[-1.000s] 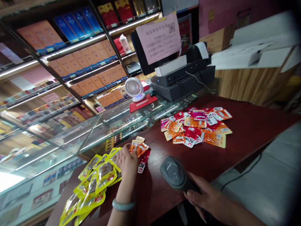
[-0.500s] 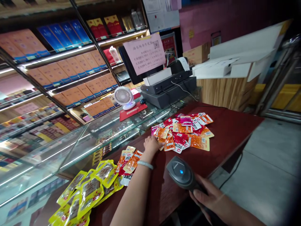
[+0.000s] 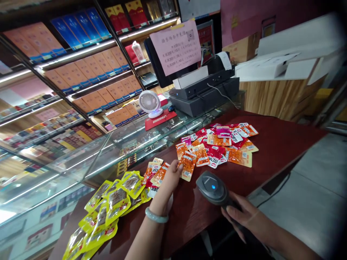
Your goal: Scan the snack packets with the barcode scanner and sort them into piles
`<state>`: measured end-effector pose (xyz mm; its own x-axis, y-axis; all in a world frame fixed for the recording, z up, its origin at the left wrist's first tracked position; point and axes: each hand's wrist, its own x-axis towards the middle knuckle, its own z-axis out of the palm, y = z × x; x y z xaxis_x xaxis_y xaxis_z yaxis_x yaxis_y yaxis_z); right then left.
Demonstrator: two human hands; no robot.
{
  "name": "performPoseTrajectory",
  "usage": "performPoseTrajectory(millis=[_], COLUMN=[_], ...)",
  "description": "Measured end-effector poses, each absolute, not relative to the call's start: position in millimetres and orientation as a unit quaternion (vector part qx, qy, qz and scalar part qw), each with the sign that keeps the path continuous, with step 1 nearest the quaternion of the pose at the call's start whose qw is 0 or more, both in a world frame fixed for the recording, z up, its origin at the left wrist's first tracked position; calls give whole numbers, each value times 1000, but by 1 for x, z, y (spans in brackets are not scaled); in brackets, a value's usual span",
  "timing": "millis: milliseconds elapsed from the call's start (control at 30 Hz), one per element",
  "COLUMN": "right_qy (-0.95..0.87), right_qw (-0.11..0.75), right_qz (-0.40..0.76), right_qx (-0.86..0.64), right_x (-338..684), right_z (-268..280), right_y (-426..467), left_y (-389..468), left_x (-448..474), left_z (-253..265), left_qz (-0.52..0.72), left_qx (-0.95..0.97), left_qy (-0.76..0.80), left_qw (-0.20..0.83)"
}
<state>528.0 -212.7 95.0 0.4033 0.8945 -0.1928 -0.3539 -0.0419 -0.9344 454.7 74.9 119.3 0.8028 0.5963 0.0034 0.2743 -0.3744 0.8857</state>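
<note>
My left hand (image 3: 174, 172), with a pale bangle on its wrist, pinches an orange snack packet (image 3: 187, 165) by its left edge. That packet lies at the near side of a loose pile of red, orange and white snack packets (image 3: 217, 151). In my right hand (image 3: 241, 213) is a dark grey barcode scanner (image 3: 213, 188), its blue light lit and its head toward the pile. Left of my left wrist sits a smaller group of orange and red packets (image 3: 157, 173). Yellow-edged snack bags (image 3: 118, 202) lie overlapping beside that group.
Behind the dark red counter (image 3: 282, 141) runs a glass display case (image 3: 108, 153). A white fan (image 3: 150, 103) stands on a red mat. Further back are a cash register (image 3: 206, 97) and a monitor with a pink notice (image 3: 176, 48). Shelves of boxes (image 3: 92, 70) fill the left.
My left hand has drawn back from the large pile, bringing an orange packet toward me. The scanner stays in my right hand. The view has shifted slightly.
</note>
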Motion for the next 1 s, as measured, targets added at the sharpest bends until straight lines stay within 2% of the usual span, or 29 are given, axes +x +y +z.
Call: performPoseTrajectory(millis=[200,333,400,533,600,767,1000], right_qy=[-292,-293,-284,-268,-259,-238,-234], right_qw=[628,627,628,632,636,649,665], right_qz=[496,500,503,512,516,523,513], right_qx=[-524,-521,-522,-516,-512,-498,-489], right_x=[517,516,517,522,527,534,537], right_z=[95,95,96,97,97,95,86], right_y=[-202,-197,-194,-188,-184,-178,-175], left_y=[71,81,92,114,119,116,114], left_x=[443,426,409,384,392,473,541], left_z=[134,137,144,167,174,156,129], left_qz=[212,191,166,162,183,127,70], left_qx=[857,853,856,863,857,905,890], left_qy=[297,322,365,474,481,405,448], left_qw=[364,364,326,70,-8,20,48])
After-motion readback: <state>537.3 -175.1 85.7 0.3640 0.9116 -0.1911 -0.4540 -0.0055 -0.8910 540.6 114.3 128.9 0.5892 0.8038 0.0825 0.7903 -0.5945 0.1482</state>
